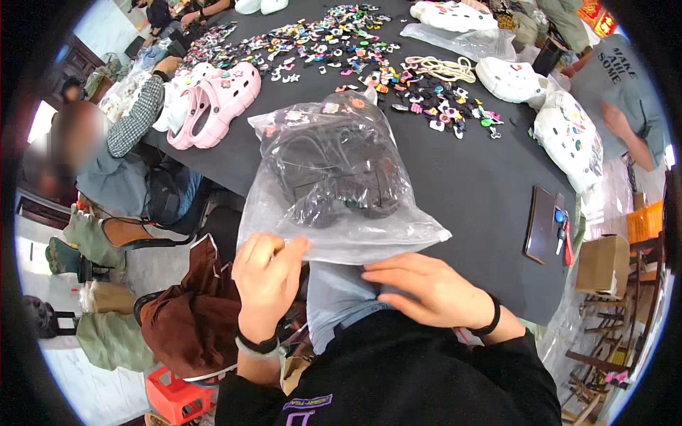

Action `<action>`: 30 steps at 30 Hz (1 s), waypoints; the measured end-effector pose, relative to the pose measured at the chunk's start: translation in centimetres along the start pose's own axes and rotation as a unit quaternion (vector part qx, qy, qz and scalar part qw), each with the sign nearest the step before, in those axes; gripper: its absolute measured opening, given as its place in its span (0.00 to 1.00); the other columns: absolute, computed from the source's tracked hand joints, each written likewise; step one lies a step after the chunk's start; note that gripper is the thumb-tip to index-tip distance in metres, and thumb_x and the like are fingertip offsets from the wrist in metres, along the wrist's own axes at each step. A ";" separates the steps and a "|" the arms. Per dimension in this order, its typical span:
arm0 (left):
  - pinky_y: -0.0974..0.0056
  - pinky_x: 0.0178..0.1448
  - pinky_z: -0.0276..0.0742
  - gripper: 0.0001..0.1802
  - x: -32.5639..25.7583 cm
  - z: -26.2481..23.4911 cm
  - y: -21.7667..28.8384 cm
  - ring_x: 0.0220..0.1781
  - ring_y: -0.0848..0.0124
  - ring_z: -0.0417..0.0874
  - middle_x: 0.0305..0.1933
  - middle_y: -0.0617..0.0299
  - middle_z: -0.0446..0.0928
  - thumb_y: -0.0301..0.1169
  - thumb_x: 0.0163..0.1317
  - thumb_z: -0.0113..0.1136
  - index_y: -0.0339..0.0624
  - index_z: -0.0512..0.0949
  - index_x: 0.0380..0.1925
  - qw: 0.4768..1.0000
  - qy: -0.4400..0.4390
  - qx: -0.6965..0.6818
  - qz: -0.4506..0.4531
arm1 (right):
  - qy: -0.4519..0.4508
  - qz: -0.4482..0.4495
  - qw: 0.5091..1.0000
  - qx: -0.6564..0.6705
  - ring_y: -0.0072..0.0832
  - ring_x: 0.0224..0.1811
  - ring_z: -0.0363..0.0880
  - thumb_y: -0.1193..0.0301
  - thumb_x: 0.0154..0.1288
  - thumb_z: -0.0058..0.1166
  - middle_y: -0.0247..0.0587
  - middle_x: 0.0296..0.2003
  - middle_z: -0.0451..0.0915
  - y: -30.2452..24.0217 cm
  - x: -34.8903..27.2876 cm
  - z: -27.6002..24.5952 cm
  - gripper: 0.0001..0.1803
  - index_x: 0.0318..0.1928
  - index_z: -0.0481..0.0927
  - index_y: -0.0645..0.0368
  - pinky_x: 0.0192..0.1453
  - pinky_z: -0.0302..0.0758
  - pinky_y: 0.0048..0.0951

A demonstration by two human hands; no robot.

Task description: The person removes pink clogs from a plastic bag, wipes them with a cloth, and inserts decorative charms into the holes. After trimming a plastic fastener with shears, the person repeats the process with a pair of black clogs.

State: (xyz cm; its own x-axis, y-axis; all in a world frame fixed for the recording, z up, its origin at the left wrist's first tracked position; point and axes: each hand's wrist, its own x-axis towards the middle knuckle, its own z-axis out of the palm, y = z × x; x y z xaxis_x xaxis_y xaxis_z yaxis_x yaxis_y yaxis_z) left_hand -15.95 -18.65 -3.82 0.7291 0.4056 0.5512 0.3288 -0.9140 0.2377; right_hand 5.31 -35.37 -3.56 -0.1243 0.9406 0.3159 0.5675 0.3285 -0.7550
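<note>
Two bare hands work at the near edge of one clear plastic bag [341,167], which lies mid-view over the near part of a matte dark table [486,184]. Its film is glossy and wrinkled, cloudier along the near edge; black, rounded shapes show inside, too veiled to identify. Orange and white marks show at its far end; I cannot tell whether they are printed or seen through it.

Taking the bag as the dial's centre, the left hand [268,280] sits at seven o'clock, fingers bent, grasping the edge near the corner. The right hand [426,285] is at five o'clock, unclenched, its fingers straight along the edge; whether they touch the film is unclear.

Writing appears in two places: dark block capitals on a grey shirt [625,106] between two and three o'clock, and purple lettering on the wearer's black top [426,369] at six.

Pink clogs [238,85], smooth and pierced with holes, stand at ten o'clock. Small, multicoloured charms [305,46] spread from eleven to one, beside a looped cream cord [444,69] at one. Charm-studded white clogs [510,78] lie around two, and a flat, dark phone [541,224] beyond three.
</note>
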 end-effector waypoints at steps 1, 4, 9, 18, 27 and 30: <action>0.63 0.25 0.65 0.14 1.1 0.0 0.3 0.24 0.65 0.75 0.26 0.59 0.74 0.20 0.45 0.68 0.40 0.81 0.35 0.998 0.061 0.011 0.023 | -0.007 -0.016 0.999 -0.031 0.46 0.55 0.73 0.71 0.61 0.57 0.54 0.55 0.73 -0.2 0.6 0.6 0.23 0.56 0.72 0.64 0.58 0.72 0.41; 0.63 0.23 0.65 0.10 2.9 -0.3 1.8 0.18 0.64 0.72 0.23 0.58 0.76 0.17 0.48 0.67 0.36 0.81 0.33 0.979 0.202 -0.002 -0.006 | 0.007 -0.017 0.992 -0.121 0.54 0.64 0.64 0.72 0.60 0.57 0.64 0.62 0.62 -0.6 2.3 1.5 0.30 0.61 0.64 0.68 0.64 0.65 0.44; 0.74 0.35 0.76 0.09 4.6 -1.1 3.2 0.34 0.73 0.85 0.34 0.55 0.83 0.17 0.60 0.58 0.31 0.78 0.42 0.978 0.181 -0.049 -0.093 | 0.088 0.026 0.985 -0.144 0.63 0.70 0.50 0.76 0.59 0.56 0.76 0.68 0.41 -0.4 3.9 1.2 0.42 0.69 0.49 0.72 0.71 0.56 0.46; 0.55 0.54 0.75 0.30 3.4 2.7 5.0 0.49 0.48 0.80 0.54 0.38 0.74 0.31 0.54 0.65 0.34 0.68 0.57 0.988 -0.071 -0.119 -0.070 | 0.063 0.046 0.997 0.009 0.51 0.67 0.57 0.78 0.63 0.51 0.65 0.66 0.55 -0.3 3.3 -3.2 0.35 0.67 0.53 0.71 0.67 0.60 0.39; 0.46 0.48 0.77 0.33 8.4 10.0 2.3 0.45 0.37 0.79 0.50 0.22 0.69 0.51 0.61 0.55 0.43 0.68 0.61 0.985 -0.077 0.041 -0.146 | 0.207 0.171 0.951 0.152 0.19 0.35 0.77 0.70 0.72 0.46 0.37 0.38 0.82 4.7 3.7 -7.0 0.14 0.54 0.77 0.61 0.39 0.74 0.22; 0.47 0.47 0.78 0.30 8.5 12.9 0.3 0.43 0.38 0.79 0.50 0.26 0.70 0.48 0.61 0.55 0.42 0.70 0.58 0.987 0.001 0.056 -0.153 | 0.258 0.194 0.929 0.182 0.24 0.46 0.78 0.63 0.74 0.44 0.42 0.52 0.77 10.7 2.4 -6.3 0.21 0.63 0.67 0.58 0.43 0.76 0.25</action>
State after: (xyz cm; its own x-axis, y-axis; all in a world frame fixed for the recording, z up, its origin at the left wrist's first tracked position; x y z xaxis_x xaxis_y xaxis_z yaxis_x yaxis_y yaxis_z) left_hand -1.94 -15.38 -9.40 0.5841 0.6617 0.4701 0.5976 -0.7425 0.3025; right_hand 16.25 -30.10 -7.25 0.4927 0.8584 0.1424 0.1642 0.0690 -0.9840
